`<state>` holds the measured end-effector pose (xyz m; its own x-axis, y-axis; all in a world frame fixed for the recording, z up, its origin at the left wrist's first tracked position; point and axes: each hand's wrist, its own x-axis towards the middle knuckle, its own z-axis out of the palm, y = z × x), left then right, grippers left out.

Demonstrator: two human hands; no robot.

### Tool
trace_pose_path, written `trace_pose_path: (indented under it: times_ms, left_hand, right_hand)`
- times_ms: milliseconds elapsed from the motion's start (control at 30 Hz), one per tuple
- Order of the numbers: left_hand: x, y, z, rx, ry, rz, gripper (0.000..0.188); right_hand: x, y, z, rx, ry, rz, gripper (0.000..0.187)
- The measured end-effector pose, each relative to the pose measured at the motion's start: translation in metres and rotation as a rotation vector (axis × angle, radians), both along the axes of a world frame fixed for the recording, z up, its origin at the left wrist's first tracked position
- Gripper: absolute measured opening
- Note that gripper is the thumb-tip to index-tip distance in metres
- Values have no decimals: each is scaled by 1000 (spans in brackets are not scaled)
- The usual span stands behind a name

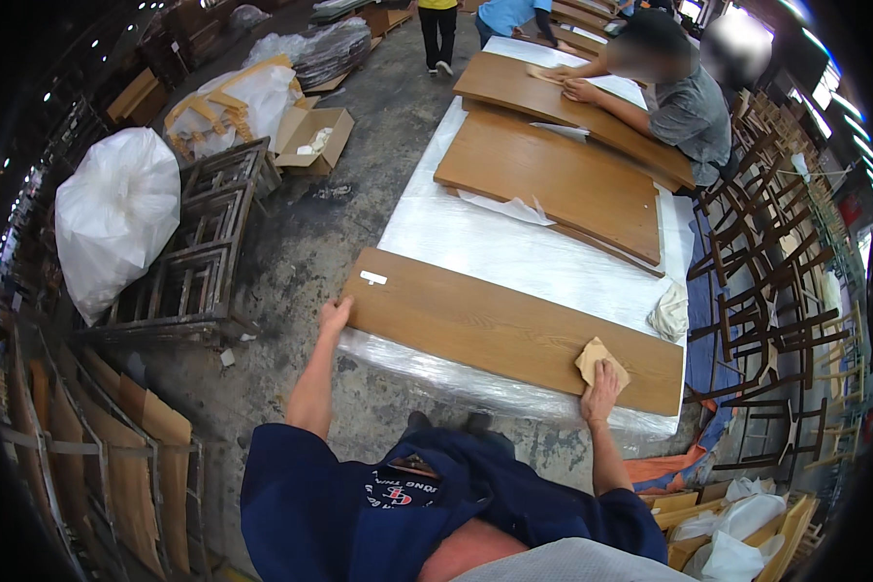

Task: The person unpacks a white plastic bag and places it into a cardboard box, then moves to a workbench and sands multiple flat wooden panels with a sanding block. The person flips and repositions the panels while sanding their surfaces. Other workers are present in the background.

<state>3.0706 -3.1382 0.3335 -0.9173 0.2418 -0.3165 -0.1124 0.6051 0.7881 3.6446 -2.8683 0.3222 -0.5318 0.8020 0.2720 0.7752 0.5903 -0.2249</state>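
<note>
A long brown wooden panel (485,315) lies flat across the near end of a table wrapped in white plastic (417,218). My left hand (337,313) grips the panel's left end, its fingers partly hidden behind the edge. Near the right end, my right hand (601,382) presses a folded tan sanding sheet or cloth (601,361) onto the panel's face; which of the two I cannot tell. A small white label (373,277) sits at the panel's upper left corner. A crumpled white cloth (668,311) rests on the table beyond the right end.
More brown panels (553,184) lie stacked farther up the table, where a person in grey (694,112) rubs one with a cloth. Wooden chair frames (766,262) crowd the right side. Left stand a metal frame rack (204,242), a plastic bag (116,213) and an open carton (312,141).
</note>
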Motion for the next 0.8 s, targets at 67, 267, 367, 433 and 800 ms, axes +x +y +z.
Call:
trace_pose_path:
  times_ms: [67, 267, 367, 433, 800]
  left_hand:
    - [21, -6, 4, 65, 17, -92, 54]
    - [74, 13, 5, -152, 216, -359, 61]
    - [75, 22, 0, -246, 265, -409, 75]
    - [74, 22, -3, -217, 306, -399, 78]
    - [89, 1, 63, 651, -482, -511, 47]
  right_hand:
    - [12, 11, -3, 24, -6, -36, 62]
    - [34, 27, -14, 71, -93, -320, 63]
    - [-11, 8, -14, 163, -66, -209, 63]
    - [-62, -11, -3, 220, 180, -24, 55]
    - [-346, -131, 93, -1018, 762, 452, 35]
